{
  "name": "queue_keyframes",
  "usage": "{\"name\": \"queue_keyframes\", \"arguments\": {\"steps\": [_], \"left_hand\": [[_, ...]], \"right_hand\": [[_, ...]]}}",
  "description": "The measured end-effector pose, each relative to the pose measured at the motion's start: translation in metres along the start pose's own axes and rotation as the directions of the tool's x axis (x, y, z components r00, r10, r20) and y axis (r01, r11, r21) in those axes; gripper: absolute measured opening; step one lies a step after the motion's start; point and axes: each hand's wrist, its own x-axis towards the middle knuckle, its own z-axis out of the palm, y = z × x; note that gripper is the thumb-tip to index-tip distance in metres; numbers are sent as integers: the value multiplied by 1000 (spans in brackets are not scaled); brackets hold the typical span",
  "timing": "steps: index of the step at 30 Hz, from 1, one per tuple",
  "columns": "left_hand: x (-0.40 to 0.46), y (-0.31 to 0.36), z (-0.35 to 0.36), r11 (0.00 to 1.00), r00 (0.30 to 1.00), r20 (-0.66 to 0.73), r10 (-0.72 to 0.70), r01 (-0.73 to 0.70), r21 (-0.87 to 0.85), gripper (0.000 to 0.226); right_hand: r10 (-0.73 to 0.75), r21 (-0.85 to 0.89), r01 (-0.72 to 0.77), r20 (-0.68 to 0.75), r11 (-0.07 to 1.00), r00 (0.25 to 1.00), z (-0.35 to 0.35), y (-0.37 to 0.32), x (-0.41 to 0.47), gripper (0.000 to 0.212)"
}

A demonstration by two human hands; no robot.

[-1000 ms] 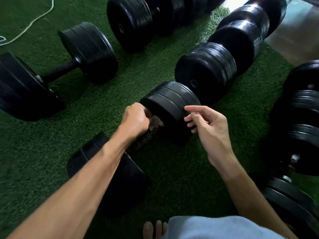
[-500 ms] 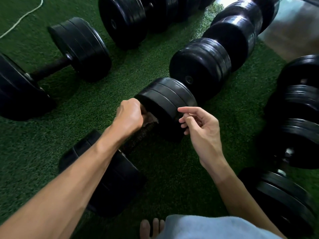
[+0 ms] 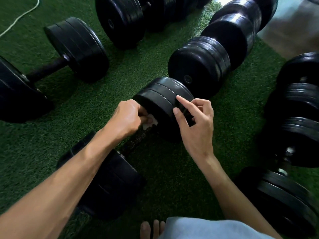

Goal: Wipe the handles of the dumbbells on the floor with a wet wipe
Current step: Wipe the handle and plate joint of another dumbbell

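While we are crouching over the dumbbell [image 3: 138, 135] at the centre of the head view, our left hand [image 3: 126, 116] is curling tight around the white wet wipe [image 3: 149, 123], pressing it to the far end of the rough, dark handle [image 3: 138, 140], likely to scrub there. Our right hand [image 3: 195, 121] is resting straight fingertips, spread apart, on the smooth black ridged weight plates [image 3: 162, 97], probably steadying them. Other round dumbbells are lying about on the bristly green turf [image 3: 138, 66].
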Motion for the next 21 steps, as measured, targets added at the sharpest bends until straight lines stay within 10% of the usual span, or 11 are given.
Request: {"name": "queue_keyframes", "arguments": {"steps": [21], "left_hand": [[4, -3, -4, 996, 998, 36, 55, -57, 69, 2]], "right_hand": [[-106, 35, 105, 23, 994, 994, 21, 19, -8, 42]]}}
